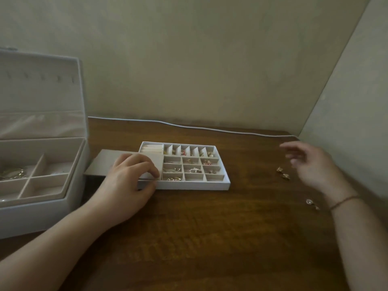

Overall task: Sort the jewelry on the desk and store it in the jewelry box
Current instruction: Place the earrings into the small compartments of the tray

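A white compartment tray (218, 185) lies mid-desk, its small cells holding gold rings and earrings. A flat beige lid (105, 162) partly covers the tray's left end. My left hand (128, 177) grips that lid, fingers curled over its right edge. The open white jewelry box (42, 215) stands at the left, with a gold piece (12, 173) in one back compartment. My right hand (310, 164) hovers blurred above the desk at the right, fingers relaxed and holding nothing. Just left of it lie two gold earrings (283, 173). Another small pair (311, 203) lies beside my right wrist.
The wooden desk (210, 238) sits in a corner, with walls behind and to the right. A white cable (210, 128) runs along the back edge. The box's raised lid (37, 97) stands tall at the far left.
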Demonstrator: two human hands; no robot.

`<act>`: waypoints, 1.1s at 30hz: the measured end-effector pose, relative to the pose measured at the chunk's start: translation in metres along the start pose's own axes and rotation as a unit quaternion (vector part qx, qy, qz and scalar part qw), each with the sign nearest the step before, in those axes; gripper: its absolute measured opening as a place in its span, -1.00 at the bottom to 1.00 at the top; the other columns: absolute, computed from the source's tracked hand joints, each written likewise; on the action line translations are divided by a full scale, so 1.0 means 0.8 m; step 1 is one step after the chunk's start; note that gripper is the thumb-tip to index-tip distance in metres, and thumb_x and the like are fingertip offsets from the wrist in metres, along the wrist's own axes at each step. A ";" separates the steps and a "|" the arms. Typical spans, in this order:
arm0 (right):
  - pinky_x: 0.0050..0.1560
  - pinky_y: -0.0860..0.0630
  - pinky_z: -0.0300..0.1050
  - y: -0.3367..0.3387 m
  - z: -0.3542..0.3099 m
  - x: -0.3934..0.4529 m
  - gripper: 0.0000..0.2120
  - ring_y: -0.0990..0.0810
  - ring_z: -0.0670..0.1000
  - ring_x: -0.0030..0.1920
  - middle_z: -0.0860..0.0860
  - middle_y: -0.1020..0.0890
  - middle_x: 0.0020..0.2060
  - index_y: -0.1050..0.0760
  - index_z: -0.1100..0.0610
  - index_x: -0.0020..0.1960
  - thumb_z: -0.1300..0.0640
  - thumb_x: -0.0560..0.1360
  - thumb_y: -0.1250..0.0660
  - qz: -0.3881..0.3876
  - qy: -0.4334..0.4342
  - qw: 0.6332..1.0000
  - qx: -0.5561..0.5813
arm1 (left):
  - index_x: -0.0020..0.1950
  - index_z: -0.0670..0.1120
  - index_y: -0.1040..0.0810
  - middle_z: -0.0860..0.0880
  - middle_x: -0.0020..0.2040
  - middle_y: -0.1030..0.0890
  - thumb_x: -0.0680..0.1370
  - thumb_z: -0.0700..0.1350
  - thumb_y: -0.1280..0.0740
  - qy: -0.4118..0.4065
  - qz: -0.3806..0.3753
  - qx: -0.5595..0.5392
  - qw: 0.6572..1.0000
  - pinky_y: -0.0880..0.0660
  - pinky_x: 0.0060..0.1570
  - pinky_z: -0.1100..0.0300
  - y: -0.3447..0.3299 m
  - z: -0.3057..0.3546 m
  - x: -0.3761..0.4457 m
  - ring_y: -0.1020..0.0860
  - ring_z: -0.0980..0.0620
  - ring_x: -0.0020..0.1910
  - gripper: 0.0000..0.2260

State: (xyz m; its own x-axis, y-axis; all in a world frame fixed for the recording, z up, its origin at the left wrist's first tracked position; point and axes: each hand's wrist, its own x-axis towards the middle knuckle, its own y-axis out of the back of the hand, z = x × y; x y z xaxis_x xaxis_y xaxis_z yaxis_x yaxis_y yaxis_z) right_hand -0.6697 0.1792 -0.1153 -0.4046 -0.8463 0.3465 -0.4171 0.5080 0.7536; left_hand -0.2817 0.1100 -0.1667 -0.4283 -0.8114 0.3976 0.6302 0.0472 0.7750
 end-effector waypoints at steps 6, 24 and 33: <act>-0.05 -0.47 -0.13 -0.007 0.053 0.016 -0.44 -0.54 0.11 0.15 0.11 -0.46 0.36 -0.46 -0.13 0.31 0.41 0.51 -0.13 -0.103 -0.109 0.982 -0.118 | -0.06 0.23 -0.56 0.29 0.10 -0.47 0.49 -0.11 -0.44 0.008 0.006 -0.019 1.000 -0.33 0.25 0.07 -0.004 -0.001 0.001 -0.31 0.14 0.27 -0.79; -0.20 -0.43 -0.34 -0.026 -0.032 -0.024 -0.89 -0.54 -0.20 -0.08 -0.20 -0.58 -0.08 -0.59 -0.15 -0.03 0.04 0.49 -0.41 -0.257 0.060 0.957 -0.124 | -0.04 0.17 -0.60 0.25 0.08 -0.49 0.50 -0.12 -0.43 0.004 0.022 -0.023 1.000 -0.30 0.23 0.11 -0.006 0.002 0.002 -0.33 0.14 0.24 -0.84; -0.13 -0.35 -0.40 -0.013 -0.044 -0.033 -0.69 -0.48 -0.28 0.00 -0.28 -0.54 -0.03 -0.49 -0.28 -0.01 0.17 0.53 -0.35 -0.187 0.100 0.974 -0.077 | -0.05 0.13 -0.62 0.20 0.07 -0.51 0.49 -0.12 -0.43 0.002 0.029 -0.021 0.999 -0.31 0.19 0.11 -0.006 0.001 0.002 -0.36 0.10 0.23 -0.86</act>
State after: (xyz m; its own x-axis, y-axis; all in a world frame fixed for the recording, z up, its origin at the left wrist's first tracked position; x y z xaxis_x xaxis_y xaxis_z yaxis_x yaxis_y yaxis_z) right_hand -0.6262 0.1905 -0.1126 -0.0754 -0.9897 0.1213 -0.3714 0.1408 0.9177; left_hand -0.2856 0.1088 -0.1693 -0.3883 -0.8101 0.4392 0.6802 0.0695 0.7297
